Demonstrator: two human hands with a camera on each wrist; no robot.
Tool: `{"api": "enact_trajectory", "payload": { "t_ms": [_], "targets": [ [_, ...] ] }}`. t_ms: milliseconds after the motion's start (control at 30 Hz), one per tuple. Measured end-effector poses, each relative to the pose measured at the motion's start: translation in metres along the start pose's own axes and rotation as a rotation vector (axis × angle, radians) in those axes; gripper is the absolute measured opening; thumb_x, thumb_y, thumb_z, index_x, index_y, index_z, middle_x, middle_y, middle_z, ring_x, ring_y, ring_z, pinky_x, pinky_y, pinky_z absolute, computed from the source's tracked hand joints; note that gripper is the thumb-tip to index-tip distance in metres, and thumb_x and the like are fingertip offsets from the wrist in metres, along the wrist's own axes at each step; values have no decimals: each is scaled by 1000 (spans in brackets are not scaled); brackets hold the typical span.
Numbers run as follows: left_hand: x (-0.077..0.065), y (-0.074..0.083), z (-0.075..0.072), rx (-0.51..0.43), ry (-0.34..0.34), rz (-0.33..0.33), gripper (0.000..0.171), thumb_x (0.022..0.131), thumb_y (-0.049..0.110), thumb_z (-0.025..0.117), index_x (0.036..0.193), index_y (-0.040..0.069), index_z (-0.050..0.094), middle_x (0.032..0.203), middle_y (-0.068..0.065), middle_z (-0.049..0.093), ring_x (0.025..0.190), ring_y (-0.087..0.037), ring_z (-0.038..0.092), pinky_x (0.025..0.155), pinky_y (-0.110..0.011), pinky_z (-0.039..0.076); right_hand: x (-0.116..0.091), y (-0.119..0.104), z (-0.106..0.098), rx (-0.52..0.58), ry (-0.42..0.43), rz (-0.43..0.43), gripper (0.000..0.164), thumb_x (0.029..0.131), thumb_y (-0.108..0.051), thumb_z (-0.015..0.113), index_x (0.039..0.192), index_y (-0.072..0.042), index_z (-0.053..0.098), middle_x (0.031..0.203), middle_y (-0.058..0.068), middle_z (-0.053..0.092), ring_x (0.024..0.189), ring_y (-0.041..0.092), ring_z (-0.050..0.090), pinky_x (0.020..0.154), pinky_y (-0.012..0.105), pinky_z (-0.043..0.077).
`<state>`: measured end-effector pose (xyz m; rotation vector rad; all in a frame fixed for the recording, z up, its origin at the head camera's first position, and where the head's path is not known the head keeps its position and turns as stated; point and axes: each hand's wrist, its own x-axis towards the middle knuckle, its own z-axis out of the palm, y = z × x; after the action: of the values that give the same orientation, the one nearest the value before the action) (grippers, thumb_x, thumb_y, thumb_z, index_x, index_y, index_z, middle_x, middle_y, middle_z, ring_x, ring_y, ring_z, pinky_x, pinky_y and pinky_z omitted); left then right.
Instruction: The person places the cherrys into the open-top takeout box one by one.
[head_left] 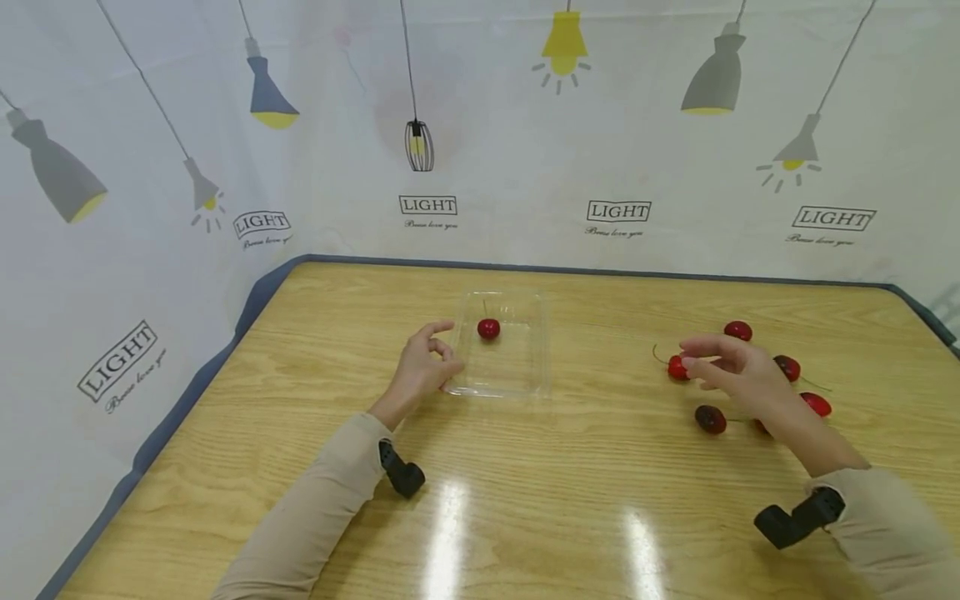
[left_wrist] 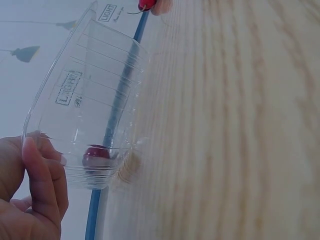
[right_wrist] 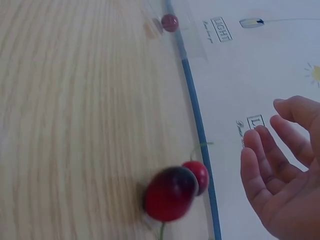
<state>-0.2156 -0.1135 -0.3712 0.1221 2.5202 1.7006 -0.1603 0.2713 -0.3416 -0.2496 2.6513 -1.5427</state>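
Observation:
A clear plastic box stands on the table with one red cherry inside, near its far left part. At the box's left edge my left hand pinches the rim between thumb and fingers, seen closely in the left wrist view. To the right, my right hand hovers over a group of loose cherries, its fingers loosely bent and holding nothing. Closest to its fingertips is a bright red cherry with a stem. A dark cherry lies nearer the front, also large in the right wrist view.
Around the right hand lie more cherries: one behind it, a stemmed cherry and a bright red cherry on its right. Another is mostly hidden under the wrist. A white printed curtain closes off the table's back and left.

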Motion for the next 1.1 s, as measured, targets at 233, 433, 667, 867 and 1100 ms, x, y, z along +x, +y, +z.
{"api": "enact_trajectory", "payload": {
  "t_ms": [233,433,667,867,1100],
  "targets": [
    [-1,0,0,-1,8,2,59,73,-5,56,129,4,41,65,-4,47,38,-9,42,40,-23,40,-8,10,-16,-47,-8,2,29,89,-27,52,113,-9,53,100,-20,54,84,4,58,69,25,50],
    [-1,1,1,10,12,4,60,73,-5,56,129,3,40,65,-3,48,37,-10,41,39,-22,39,-12,19,-25,-93,-16,7,35,89,-24,52,114,0,51,96,-24,53,82,3,58,66,25,50],
    [-1,-1,2,6,17,11,59,72,-5,56,128,4,41,64,-4,49,37,-10,41,38,-21,38,-18,28,-35,-154,-9,63,46,87,-26,55,118,6,45,98,-16,52,80,1,57,65,23,49],
    [0,-1,2,3,10,11,59,73,-4,57,129,4,40,65,-3,48,37,-9,41,39,-22,39,-21,32,-39,-214,-14,81,50,87,-28,54,121,7,43,111,21,51,78,-7,53,64,20,48],
    [1,-1,1,-4,18,-12,59,72,-5,57,128,6,41,66,-4,48,38,-9,40,39,-22,38,-24,39,-41,-290,-7,103,50,86,-29,55,120,6,46,115,27,48,76,-12,46,63,18,47]
  ]
}}
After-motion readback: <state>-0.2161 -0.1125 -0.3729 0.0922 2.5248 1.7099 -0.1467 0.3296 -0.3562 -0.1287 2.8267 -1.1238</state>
